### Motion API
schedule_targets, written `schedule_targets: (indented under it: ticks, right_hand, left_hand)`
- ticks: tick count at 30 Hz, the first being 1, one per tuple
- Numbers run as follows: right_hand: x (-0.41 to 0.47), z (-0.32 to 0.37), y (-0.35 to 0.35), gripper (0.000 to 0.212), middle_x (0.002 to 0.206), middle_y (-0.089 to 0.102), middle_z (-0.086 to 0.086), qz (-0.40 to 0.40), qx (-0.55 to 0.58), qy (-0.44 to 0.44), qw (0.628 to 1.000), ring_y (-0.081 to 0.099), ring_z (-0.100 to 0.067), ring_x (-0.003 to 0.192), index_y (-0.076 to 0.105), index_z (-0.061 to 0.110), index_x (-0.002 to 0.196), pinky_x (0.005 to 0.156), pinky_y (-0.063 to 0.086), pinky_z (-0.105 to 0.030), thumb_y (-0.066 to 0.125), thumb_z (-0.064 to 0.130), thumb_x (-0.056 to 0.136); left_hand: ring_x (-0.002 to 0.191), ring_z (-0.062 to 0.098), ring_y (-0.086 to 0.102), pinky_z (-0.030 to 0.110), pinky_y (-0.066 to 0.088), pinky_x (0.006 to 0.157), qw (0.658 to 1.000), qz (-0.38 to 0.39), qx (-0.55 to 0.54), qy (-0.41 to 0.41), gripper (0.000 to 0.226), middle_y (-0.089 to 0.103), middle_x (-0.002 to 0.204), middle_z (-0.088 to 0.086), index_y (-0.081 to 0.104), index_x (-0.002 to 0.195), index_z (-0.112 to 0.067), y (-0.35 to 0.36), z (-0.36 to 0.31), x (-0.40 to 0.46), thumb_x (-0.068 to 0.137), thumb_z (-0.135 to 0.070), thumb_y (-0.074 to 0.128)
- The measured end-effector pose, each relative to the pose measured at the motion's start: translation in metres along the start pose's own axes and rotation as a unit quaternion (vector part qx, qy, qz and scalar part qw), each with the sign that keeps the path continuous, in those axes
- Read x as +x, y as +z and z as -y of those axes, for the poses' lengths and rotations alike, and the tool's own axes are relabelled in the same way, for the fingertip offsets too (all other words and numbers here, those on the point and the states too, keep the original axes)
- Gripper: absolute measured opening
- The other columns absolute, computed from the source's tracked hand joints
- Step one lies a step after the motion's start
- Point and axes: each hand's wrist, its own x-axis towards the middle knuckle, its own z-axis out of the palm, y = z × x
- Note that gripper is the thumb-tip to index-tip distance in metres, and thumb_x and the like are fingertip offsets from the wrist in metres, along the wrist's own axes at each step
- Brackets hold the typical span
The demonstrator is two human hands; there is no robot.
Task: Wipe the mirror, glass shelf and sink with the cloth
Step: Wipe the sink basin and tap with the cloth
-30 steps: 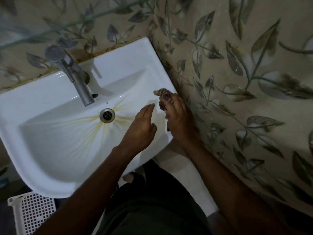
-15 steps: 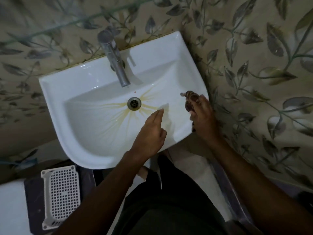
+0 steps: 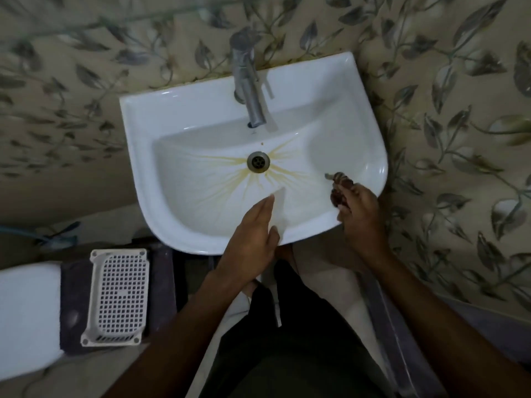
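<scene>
- The white sink (image 3: 370, 145) is sitting against leaf-patterned wall tiles (image 3: 431, 81); yellowish streaks are fanning out from the drain (image 3: 258, 162) across the bowl.
- The tap (image 3: 249, 87) is standing at 12 o'clock of the drain, its spout reaching over the bowl.
- The right hand (image 3: 359, 214) is gripping the cloth (image 3: 340, 186) (a small, dark, bunched wad) with curled fingers; the cloth is lying against the inner wall of the bowl near the rim, at about 4 o'clock from the drain.
- The left hand (image 3: 253, 239) is resting released over the front rim at 6 o'clock of the drain; its fingers are pointing straight into the bowl and holding nothing.
- A white perforated basket (image 3: 117, 297) is sitting low at 8 o'clock of the sink on a dark surface (image 3: 71, 300); a white fixture (image 3: 26, 314) is lying just beside it at 9 o'clock.
- The person's dark trousers (image 3: 287, 340) are showing between the forearms.
</scene>
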Motion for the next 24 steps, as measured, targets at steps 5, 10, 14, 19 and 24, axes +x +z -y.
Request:
schedule_targets:
  ticks: [5, 10, 14, 19, 24]
  right_hand:
    - [-0.035, 0.042, 0.042, 0.031, 0.125, 0.06, -0.014, 0.054, -0.03, -0.068, 0.996, 0.053, -0.026, 0.115, 0.066, 0.012, 0.124, 0.096, 0.044, -0.028, 0.049, 0.02, 0.1]
    - [-0.054, 0.088, 0.078, 0.028, 0.12, 0.062, -0.007, 0.134, 0.052, -0.107, 0.984, 0.055, -0.007, 0.113, 0.065, 0.014, 0.126, 0.092, 0.04, -0.021, 0.054, 0.017, 0.1]
    - [-0.047, 0.082, 0.059, 0.024, 0.11, 0.056, 0.008, 0.132, 0.052, -0.082, 0.987, 0.051, 0.016, 0.095, 0.06, 0.017, 0.123, 0.088, 0.032, 0.0, 0.044, 0.011, 0.106]
    - [-0.056, 0.098, 0.064, 0.033, 0.127, 0.054, -0.015, 0.13, 0.041, -0.11, 0.985, 0.048, -0.026, 0.117, 0.058, 0.001, 0.132, 0.097, 0.035, -0.006, 0.048, 0.001, 0.101]
    - [-0.066, 0.167, 0.115, 0.056, 0.138, 0.05, -0.013, 0.191, 0.093, -0.193, 0.958, 0.042, -0.015, 0.126, 0.046, 0.016, 0.148, 0.103, 0.037, -0.019, 0.051, -0.001, 0.095]
  left_hand:
    - [0.144, 0.021, 0.027, 0.024, 0.02, 0.115, 0.999, -0.02, 0.002, -0.03, 0.062, 0.03, 0.158, 0.008, 0.023, 0.155, -0.01, -0.008, 0.014, -0.02, 0.099, -0.018, 0.048]
    - [0.137, 0.021, 0.036, 0.015, 0.018, 0.11, 0.996, -0.078, 0.02, -0.042, 0.057, 0.042, 0.149, 0.009, 0.036, 0.15, -0.01, -0.018, 0.036, -0.036, 0.095, -0.014, 0.052]
    - [0.132, 0.018, 0.039, 0.016, 0.021, 0.109, 0.988, -0.134, 0.012, -0.076, 0.054, 0.048, 0.143, 0.006, 0.042, 0.146, -0.013, -0.029, 0.057, -0.049, 0.093, -0.013, 0.053]
    - [0.13, 0.016, 0.042, 0.013, 0.022, 0.108, 0.977, -0.179, 0.005, -0.116, 0.052, 0.05, 0.141, 0.004, 0.046, 0.144, -0.013, -0.039, 0.077, -0.069, 0.092, -0.011, 0.054]
    - [0.13, 0.017, 0.043, 0.018, 0.027, 0.108, 0.966, -0.219, -0.009, -0.14, 0.051, 0.051, 0.142, 0.004, 0.046, 0.144, -0.015, -0.048, 0.084, -0.083, 0.093, -0.01, 0.053]
